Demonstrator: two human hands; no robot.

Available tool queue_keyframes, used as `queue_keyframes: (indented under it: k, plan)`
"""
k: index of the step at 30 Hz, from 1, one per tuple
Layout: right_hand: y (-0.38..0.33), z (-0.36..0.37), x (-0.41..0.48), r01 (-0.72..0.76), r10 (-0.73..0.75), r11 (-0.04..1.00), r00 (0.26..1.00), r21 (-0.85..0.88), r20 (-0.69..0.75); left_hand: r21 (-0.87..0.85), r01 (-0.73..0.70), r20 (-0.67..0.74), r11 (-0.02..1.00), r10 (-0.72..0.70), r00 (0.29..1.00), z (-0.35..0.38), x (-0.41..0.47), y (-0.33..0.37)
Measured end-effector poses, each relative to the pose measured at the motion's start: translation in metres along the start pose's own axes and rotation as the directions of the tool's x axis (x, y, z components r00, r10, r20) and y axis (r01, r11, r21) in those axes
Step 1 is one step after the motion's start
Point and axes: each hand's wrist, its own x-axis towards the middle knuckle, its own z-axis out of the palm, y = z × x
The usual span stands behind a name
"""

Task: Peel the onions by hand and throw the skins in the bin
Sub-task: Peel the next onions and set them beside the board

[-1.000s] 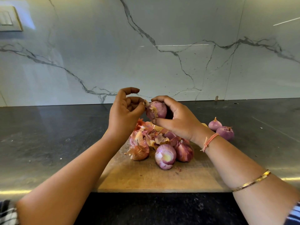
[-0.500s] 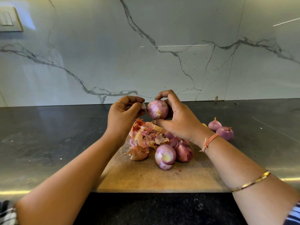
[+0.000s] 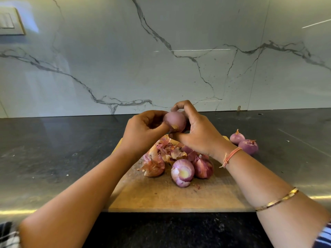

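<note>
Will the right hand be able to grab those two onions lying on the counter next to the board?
Probably yes: the two onions lie bare just beside the right hand, nothing between. But it holds an onion now.

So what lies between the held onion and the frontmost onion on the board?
A heap of loose onion skins on the board, head view.

Upper left: switch plate (image 3: 9,22) cut by frame edge. Centre: far side of onion (image 3: 174,120) hidden by right hand (image 3: 198,135).
</note>
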Motion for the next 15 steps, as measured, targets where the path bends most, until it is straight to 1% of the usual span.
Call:
queue_keyframes:
  k: [7,11,15]
  plan:
    - [0.0001,0.0005,-0.0003,-0.006,0.006,1.0,1.0,0.002,0.021,0.205,-0.108,-0.025,0.973,0.115,0.993,-0.0008,0.0,-0.0011]
    - [0.001,0.0016,-0.0003,-0.018,0.017,1.0,0.999,0.019,0.028,0.339,-0.229,0.012,0.913,0.239,0.971,-0.0017,0.0019,-0.0043]
    - [0.0005,0.0025,-0.0005,-0.022,0.021,0.999,0.999,0.048,0.031,0.445,-0.286,0.035,0.849,0.303,0.952,-0.0027,0.0039,-0.0064]
